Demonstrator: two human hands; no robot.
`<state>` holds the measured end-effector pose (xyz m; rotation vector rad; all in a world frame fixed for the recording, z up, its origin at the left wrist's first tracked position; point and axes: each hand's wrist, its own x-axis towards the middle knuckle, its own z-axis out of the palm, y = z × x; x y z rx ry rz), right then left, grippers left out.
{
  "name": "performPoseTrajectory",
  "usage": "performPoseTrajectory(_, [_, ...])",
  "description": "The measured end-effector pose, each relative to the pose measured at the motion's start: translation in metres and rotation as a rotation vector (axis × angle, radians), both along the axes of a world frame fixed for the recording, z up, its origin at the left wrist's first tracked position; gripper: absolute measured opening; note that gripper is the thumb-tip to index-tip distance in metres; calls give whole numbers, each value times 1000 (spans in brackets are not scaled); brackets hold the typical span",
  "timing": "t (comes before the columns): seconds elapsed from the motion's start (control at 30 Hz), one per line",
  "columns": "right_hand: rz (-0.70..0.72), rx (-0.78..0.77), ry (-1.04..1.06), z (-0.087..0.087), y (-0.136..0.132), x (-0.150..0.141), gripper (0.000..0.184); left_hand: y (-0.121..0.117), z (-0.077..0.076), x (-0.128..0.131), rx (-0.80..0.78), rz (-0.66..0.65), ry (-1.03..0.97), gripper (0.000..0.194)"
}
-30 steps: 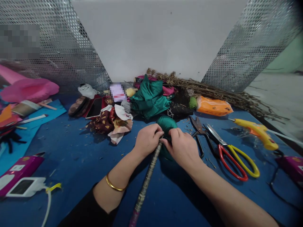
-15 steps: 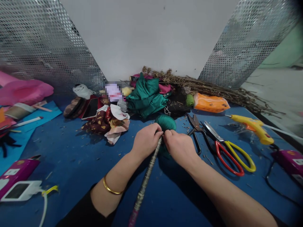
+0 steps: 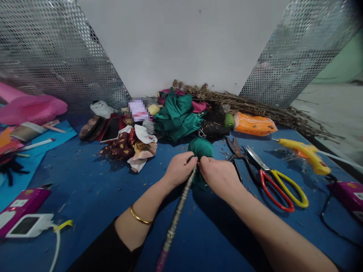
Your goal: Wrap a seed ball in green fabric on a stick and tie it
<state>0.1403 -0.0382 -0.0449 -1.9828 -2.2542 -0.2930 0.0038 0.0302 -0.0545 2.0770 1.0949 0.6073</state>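
A ball of green satin cloth (image 3: 200,146) sits at the far end of a thin stick (image 3: 179,211) wrapped in cord or tape, magenta at its near end. My left hand (image 3: 181,166) is closed, thumb and fingers pinching the gathered green cloth on the left of the ball's base. From the right, my right hand (image 3: 219,173) pinches at the same spot, its fingertips close to the left ones. A dark strand or fold shows by my left fingertips; exactly what lies between the fingers is hidden. Some loose green cloth hangs below the hands.
Right of my hands lie pruning shears (image 3: 238,153), scissors (image 3: 276,183) with red and yellow handles, and a yellow glue gun (image 3: 304,153). Behind are crumpled green cloth (image 3: 177,117), dry twigs (image 3: 255,102) and an orange packet (image 3: 255,124). Patterned cloth scraps (image 3: 132,147) lie left.
Both hands stay at the base of the green ball, with the fingertips slightly shifted. The whole view has moved a little, so everything appears slightly further right.
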Motion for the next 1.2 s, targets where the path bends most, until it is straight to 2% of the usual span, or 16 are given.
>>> performPoseTrajectory(0.17, [102,45,226,4,4,6,28,-10,2,9,-479,173,-407,23])
performPoseTrajectory(0.23, [151,61,350,2,6,8,29,-14,7,10,-605,244,-496,20])
performPoseTrajectory(0.33, [170,65,520,-1,8,10,31,-15,10,10,-653,294,-561,19])
performPoseTrajectory(0.57, [187,15,870,-7,13,13,35,-9,7,4,-844,231,-682,20])
performPoseTrajectory(0.7, [183,5,905,-9,15,14,36,-8,8,1,-891,227,-689,23])
performPoseTrajectory(0.83, [183,-16,829,-9,15,14,34,-4,11,-5,-810,134,-570,22])
performPoseTrajectory(0.97, [240,-51,719,-3,12,16,32,5,17,-14,-678,20,-349,30])
performPoseTrajectory(1.1, [242,-49,504,3,9,19,29,7,26,-22,-209,-29,-36,37])
performPoseTrajectory(1.2, [244,5,308,5,7,19,27,3,32,-22,99,50,50,22])
